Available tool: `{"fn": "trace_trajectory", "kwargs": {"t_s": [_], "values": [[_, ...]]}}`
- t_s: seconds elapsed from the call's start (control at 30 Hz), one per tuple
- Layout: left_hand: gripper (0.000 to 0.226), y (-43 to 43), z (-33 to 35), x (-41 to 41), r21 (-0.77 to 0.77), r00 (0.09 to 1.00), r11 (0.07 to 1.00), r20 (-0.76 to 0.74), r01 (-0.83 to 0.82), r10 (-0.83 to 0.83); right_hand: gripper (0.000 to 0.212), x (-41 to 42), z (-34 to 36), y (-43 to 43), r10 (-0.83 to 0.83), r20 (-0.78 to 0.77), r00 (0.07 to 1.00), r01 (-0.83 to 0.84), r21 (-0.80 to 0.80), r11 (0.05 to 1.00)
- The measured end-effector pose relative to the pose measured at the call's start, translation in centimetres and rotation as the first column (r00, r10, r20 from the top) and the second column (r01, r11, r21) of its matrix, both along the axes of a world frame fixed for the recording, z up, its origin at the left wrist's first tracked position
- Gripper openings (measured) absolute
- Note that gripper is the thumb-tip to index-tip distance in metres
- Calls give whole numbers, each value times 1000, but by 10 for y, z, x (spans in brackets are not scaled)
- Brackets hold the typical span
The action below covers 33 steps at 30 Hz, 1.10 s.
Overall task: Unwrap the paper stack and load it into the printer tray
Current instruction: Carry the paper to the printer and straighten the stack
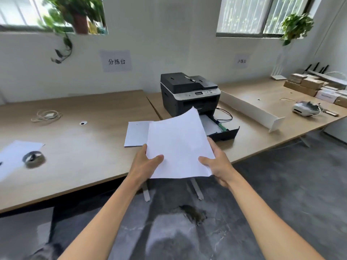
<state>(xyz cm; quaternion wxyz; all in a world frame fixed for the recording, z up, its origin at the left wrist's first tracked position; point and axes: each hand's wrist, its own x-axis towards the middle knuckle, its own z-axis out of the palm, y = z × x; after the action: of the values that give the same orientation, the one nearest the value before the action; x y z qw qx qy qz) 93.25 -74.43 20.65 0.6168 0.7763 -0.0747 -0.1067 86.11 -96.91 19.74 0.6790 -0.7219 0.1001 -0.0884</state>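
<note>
Bench (93, 113) carries printer (189, 92), its tray (223, 131) pulled out and already holding some sheets. Loading step: paper stack (178, 145) held bare above the bench edge, just short of the tray, left hand (148, 162) and right hand (216, 162) fingers clamped on its near corners. Next, likely square the stack and slide it flat into the tray.

Two bare forearms are showing in the head view, reaching up from the bottom edge of the frame. No sleeve is covering either arm as far down as the frame shows. The left hand (145, 164) and the right hand (216, 164) are both ungloved. No watch, bracelet or band is circling either wrist, and no ring is showing on the fingers that can be seen. The fingernails that are facing the camera are looking short and unpainted. Nothing else of the person is appearing in the frame.
</note>
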Motion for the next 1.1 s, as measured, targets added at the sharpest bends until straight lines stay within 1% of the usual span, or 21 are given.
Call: {"fn": "trace_trajectory", "kwargs": {"t_s": [0.13, 0.2, 0.27, 0.33, 0.37, 0.4, 0.43, 0.5, 0.53, 0.6, 0.67, 0.8, 0.9, 1.0, 1.1], "values": [[31, -17, -7, 62, 38, 999, 998, -31, -42, 43, 63, 65, -12, -18, 8, -12, 1000, -7, 45, 999], [34, -25, -9, 95, 50, 997, 997, -60, -51, 54, 62, 99, -15, -26, 26, -21, 999, -25, 60, 998], [46, -30, -5, 124, 21, 990, 998, -130, -51, 53, 62, 126, -11, -33, 51, -13, 999, -50, 69, 996], [73, -42, -10, 191, 5, 959, 989, -247, -145, 142, 63, 195, -12, -49, 124, -41, 991, -120, 71, 990], [79, -43, -5, 197, -2, 945, 988, -292, -153, 146, 63, 196, -7, -51, 128, -45, 991, -125, 61, 990], [78, -47, -4, 215, -18, 935, 988, -328, -151, 137, 62, 209, -3, -58, 130, -46, 990, -127, 56, 990], [72, -52, -6, 231, -32, 926, 989, -357, -147, 126, 61, 220, -2, -64, 132, -45, 990, -130, 47, 990], [54, -53, -8, 239, -71, 902, 989, -424, -130, 88, 58, 220, -2, -68, 147, -44, 988, -145, 36, 989], [45, -54, -12, 243, -69, 885, 989, -457, -128, 83, 57, 222, -6, -69, 150, -49, 987, -148, 43, 988], [26, -57, -15, 249, -37, 876, 989, -471, -141, 107, 58, 229, -14, -72, 158, -55, 986, -155, 59, 986], [13, -73, -20, 276, -27, 889, 981, -428, -191, 162, 56, 260, -20, -82, 173, -79, 982, -167, 69, 983], [26, -96, -31, 313, -83, 947, 960, -205, -269, 247, 45, 320, -33, -104, 202, -129, 971, -189, 104, 976], [21, -99, -45, 333, -99, 962, 957, -44, -271, 268, 45, 362, -41, -117, 226, -198, 954, -205, 120, 971], [21, -93, -65, 350, -112, 951, 946, 23, -305, 310, 36, 404, -48, -121, 242, -236, 941, -223, 105, 969], [24, -87, -92, 361, -97, 949, 950, 88, -295, 304, 39, 432, -62, -112, 224, -224, 948, -209, 92, 974]]}}
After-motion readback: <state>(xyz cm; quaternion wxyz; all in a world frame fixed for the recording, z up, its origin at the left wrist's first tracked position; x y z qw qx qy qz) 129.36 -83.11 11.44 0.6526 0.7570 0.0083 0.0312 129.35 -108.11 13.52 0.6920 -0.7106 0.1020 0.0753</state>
